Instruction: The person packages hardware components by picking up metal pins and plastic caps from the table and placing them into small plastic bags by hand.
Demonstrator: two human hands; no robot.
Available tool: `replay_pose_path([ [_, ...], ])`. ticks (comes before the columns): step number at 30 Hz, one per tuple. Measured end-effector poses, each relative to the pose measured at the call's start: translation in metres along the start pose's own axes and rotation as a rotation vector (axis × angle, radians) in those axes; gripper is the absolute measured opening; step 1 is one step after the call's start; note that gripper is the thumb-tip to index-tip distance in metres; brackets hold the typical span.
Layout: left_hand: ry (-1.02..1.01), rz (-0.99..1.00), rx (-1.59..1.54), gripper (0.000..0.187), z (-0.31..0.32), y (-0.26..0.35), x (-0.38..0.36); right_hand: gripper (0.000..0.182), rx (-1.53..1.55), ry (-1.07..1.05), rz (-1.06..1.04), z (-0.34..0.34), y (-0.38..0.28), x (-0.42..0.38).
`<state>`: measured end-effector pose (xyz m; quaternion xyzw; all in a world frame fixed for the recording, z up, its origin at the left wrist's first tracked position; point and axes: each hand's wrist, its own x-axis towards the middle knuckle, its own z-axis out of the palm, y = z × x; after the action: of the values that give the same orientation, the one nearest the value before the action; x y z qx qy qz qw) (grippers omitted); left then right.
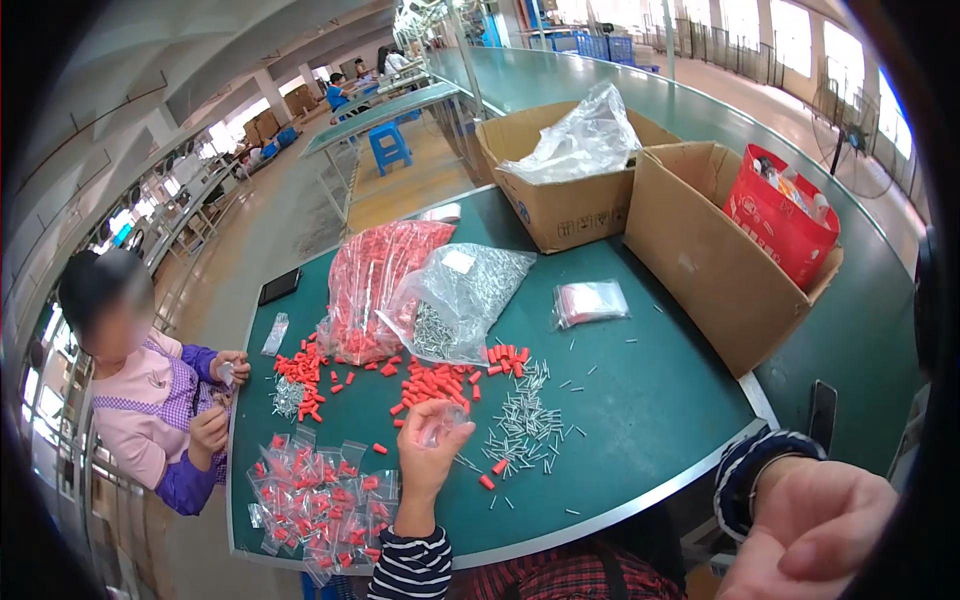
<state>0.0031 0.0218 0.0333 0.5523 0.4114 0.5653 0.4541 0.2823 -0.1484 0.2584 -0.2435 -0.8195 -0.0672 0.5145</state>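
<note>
My left hand [432,447] is closed on a small clear plastic bag [440,428] above the table. Behind it lies a pile of red plastic sleeves [437,383]. To its right spreads a heap of thin metal pins [527,420], with a few red sleeves among them. Left of my wrist is a pile of small filled zip bags [320,495] with red pieces inside. My right hand [815,530] is raised close to the camera at the lower right, palm showing and fingers loosely curled, partly cut off. I see nothing held in it.
Large bags of red sleeves [385,285] and metal pins [465,290] stand at the back. A stack of flat bags [590,303], cardboard boxes [700,250], a red carrier bag [783,215] and a phone [822,415] lie rightward. A co-worker [150,390] handles a small bag at left.
</note>
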Motion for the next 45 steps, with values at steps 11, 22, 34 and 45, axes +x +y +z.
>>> replay_pose_path([
  [11,-0.035,0.058,0.011,0.044,0.001,-0.005,-0.001,0.033,-0.056,-0.795,0.494,0.170,0.172,-0.107],
  [22,-0.018,-0.003,-0.057,0.041,0.007,-0.004,-0.003,0.016,0.081,-0.721,0.457,0.206,0.174,-0.119],
  [34,-0.080,-0.080,0.030,0.041,0.010,0.002,-0.008,0.021,0.083,-0.606,0.447,0.204,0.163,-0.118],
  [45,-0.090,-0.056,0.050,0.040,0.010,0.000,-0.008,0.018,0.107,-0.658,0.451,0.207,0.165,-0.126],
])
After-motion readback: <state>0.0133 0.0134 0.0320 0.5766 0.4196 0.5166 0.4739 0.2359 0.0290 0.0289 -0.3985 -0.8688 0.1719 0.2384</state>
